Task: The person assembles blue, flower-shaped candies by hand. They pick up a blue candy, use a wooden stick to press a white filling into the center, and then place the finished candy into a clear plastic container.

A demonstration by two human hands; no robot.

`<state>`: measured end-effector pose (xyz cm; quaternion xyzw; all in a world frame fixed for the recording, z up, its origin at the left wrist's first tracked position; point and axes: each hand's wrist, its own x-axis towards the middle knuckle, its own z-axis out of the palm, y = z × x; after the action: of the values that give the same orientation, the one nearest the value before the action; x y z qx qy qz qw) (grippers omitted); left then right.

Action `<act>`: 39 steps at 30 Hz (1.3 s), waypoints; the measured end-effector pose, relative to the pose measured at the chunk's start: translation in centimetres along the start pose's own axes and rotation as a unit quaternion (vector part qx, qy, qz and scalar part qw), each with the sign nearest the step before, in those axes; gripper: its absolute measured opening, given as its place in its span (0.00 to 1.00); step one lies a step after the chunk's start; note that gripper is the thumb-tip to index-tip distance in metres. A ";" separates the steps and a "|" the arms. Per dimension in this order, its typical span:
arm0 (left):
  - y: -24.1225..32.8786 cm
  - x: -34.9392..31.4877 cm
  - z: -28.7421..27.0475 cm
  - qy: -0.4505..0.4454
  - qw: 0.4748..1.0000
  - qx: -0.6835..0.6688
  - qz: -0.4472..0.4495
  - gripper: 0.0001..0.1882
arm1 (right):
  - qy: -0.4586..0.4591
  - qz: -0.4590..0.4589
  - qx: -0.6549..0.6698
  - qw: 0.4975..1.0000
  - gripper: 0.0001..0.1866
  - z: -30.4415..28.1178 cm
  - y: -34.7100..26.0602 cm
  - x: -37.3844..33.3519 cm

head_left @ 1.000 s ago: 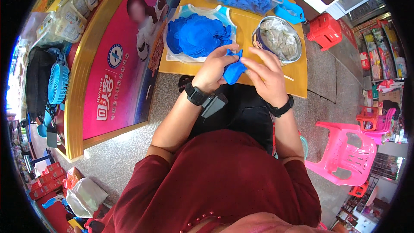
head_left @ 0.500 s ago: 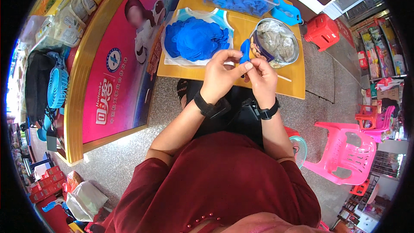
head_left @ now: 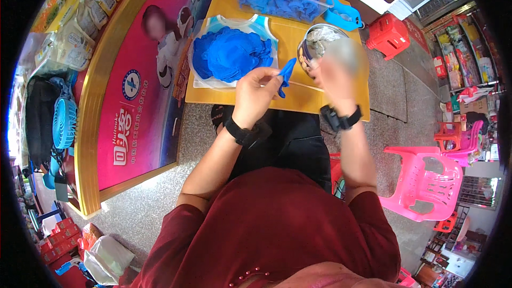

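My left hand point(head_left: 253, 96) pinches a small folded piece of blue cloth point(head_left: 287, 73) between thumb and fingers, above the table's front edge. At the right, my right hand point(head_left: 337, 85) reaches over a round tin point(head_left: 306, 60) holding crumpled greyish, see-through pieces point(head_left: 321, 38). Its fingers are smeared, so their grip does not show. Left of the tin, a heap of flat blue cloth pieces point(head_left: 234, 54) lies on a white and light-blue vest-shaped sheet point(head_left: 261, 23).
On the yellow table point(head_left: 213, 96), a clear plastic bin point(head_left: 282, 0) of blue pieces stands at the back beside a blue basket point(head_left: 343, 16). A pink-panelled counter point(head_left: 122, 122) rises at the left. A red stool point(head_left: 388, 36) and a pink chair point(head_left: 426, 181) stand right.
My right hand has let go of the blue piece and moved right, over the tin. My left hand keeps the piece and has shifted slightly left.
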<state>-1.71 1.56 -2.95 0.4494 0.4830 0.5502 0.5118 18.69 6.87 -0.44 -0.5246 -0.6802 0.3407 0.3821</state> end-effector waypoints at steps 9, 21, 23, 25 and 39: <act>-0.4 0.6 -0.4 0.001 1.000 -0.029 -0.005 0.07 | -0.061 0.093 -0.495 0.862 0.20 -9.4 6.5 9.0; 0.1 0.8 -1.0 0.007 0.998 -0.050 -0.032 0.07 | -0.114 0.025 -0.242 0.963 0.16 -9.5 5.0 9.7; 0.1 0.8 -1.0 0.009 0.998 -0.052 -0.028 0.07 | -0.149 -0.234 -0.321 0.906 0.19 -9.6 5.7 9.7; -0.1 0.8 -1.0 0.013 0.998 -0.058 -0.025 0.07 | -0.188 -0.213 -0.360 0.889 0.22 -9.3 5.8 9.5; -1.4 1.3 -0.7 0.033 0.996 -0.079 -0.002 0.07 | -0.104 0.135 0.459 0.872 0.16 -5.6 0.1 1.9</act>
<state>-2.32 2.81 -4.39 0.3883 0.4560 0.5997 0.5307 23.32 9.08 2.40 -0.3383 -0.4054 0.7158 0.4571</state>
